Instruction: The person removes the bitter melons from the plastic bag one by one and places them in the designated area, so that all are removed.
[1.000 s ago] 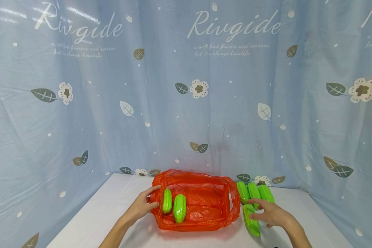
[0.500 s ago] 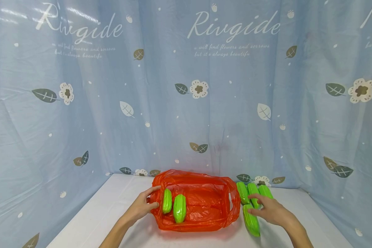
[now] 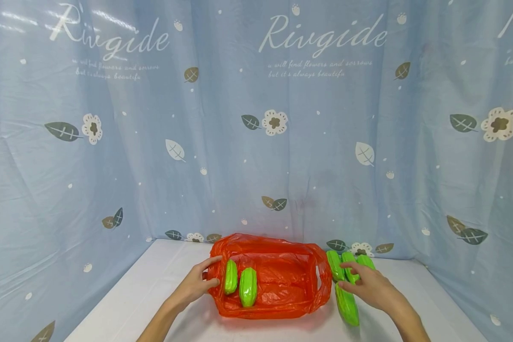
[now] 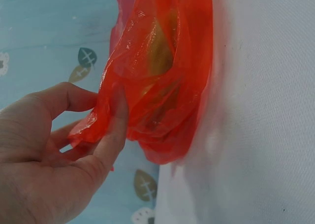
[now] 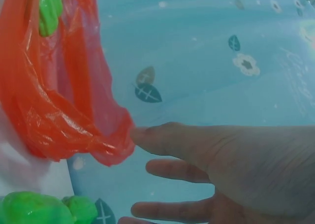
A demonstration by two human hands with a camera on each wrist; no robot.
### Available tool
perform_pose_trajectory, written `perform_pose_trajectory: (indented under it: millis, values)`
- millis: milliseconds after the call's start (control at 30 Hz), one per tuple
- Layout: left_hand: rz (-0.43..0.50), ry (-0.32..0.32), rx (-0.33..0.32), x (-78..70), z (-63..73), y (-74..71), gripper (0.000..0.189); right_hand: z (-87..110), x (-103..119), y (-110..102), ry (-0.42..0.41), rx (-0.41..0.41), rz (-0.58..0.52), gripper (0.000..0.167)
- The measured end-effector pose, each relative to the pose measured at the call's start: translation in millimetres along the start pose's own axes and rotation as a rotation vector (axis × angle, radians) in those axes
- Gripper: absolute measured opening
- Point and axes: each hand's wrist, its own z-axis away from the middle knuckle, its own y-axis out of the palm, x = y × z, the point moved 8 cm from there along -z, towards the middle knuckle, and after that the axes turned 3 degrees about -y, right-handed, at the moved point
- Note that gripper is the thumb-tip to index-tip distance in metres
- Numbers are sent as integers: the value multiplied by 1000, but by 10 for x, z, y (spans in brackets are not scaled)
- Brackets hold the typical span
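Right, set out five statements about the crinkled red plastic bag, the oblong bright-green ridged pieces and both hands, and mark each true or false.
The left hand pinches the crinkled red plastic bag. True.
The bag is knotted shut. False: its mouth gapes open.
Two bright-green ridged pieces lie inside the bag. True.
The right hand holds nothing. True.
Every piece is inside the bag. False: four more green pieces lie outside, to its right.
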Motion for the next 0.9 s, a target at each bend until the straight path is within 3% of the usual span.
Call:
perform_pose_trajectory:
  millis: [367, 667, 900]
  values:
    - [10, -13, 3, 14, -13, 5, 65, -17, 178, 36, -54, -106, -41, 50]
    - [20, -32, 2, 59, 4, -5, 66, -94, 256, 170, -73, -101, -75, 45]
    - [3, -25, -1, 23, -16, -6, 64, -151, 300, 164, -67, -94, -84, 50]
